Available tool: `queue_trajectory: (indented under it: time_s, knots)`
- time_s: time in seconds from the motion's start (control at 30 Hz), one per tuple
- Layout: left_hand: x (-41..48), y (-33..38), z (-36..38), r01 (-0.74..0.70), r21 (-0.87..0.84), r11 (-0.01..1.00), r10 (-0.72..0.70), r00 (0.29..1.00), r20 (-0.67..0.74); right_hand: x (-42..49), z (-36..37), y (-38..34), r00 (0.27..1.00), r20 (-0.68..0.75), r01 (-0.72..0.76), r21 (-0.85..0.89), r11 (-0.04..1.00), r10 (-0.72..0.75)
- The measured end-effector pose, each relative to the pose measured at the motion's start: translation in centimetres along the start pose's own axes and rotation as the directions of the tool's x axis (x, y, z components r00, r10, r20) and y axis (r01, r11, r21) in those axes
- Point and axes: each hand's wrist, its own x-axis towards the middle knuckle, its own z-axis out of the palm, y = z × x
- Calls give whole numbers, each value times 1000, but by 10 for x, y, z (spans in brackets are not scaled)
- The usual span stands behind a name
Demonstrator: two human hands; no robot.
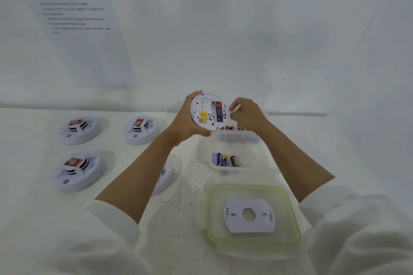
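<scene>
We hold the smoke detector (209, 111) up above the worktop (190, 174), its underside turned toward us. Our left hand (185, 125) is wrapped round its left rim, thumb below and fingers over the top edge. Our right hand (248, 114) sits just beside the right rim with its fingers curled. A thin pale sliver shows at the fingertips, but we cannot tell whether they pinch something or simply close on nothing.

The compartment in the back is open, and one battery (218, 112) already lies in it. We cannot make out whether the slot beside it is filled. We judge the battery fitting to be under way rather than finished. The mounting plate (249, 215) is off and lies on the green-rimmed lid (290, 207) near us, so closing the unit is yet to be done.

Loose batteries (225, 159) lie in the near tub (241, 171), and more show in the far tub (237, 136) under our right wrist. At left, three detectors (79, 129) stand face up on the worktop, and a fourth detector (164, 176) is half hidden under our left forearm. Whether those are done or waiting, we cannot say. A printed sheet (85, 35) hangs on the wall.
</scene>
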Motion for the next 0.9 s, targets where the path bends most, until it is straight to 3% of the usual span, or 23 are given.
queue_trajectory:
  time_s: [0.13, 0.27, 0.47, 0.7, 0.9]
  knots:
    - [2, 1, 3, -7, -4, 1000, 7, 1000, 7, -9, -2, 0, 995, 5, 95, 132, 987, -97]
    - [2, 4, 7, -20, -14, 1000, 20, 999, 34, -15, -2, -4, 979, -39, 202, 76, 977, -199]
    - [1, 12, 15, -42, -68, 997, 45, 998, 43, -10, -3, -14, 980, -21, 197, -65, 978, -199]
    - [-1, 14, 19, -59, -81, 995, 63, 997, 48, -8, -4, -18, 974, -95, 202, -43, 978, -205]
    - [-1, 17, 19, -72, -66, 995, 75, 996, 46, -15, -2, -21, 912, -265, 293, -113, 949, -313]
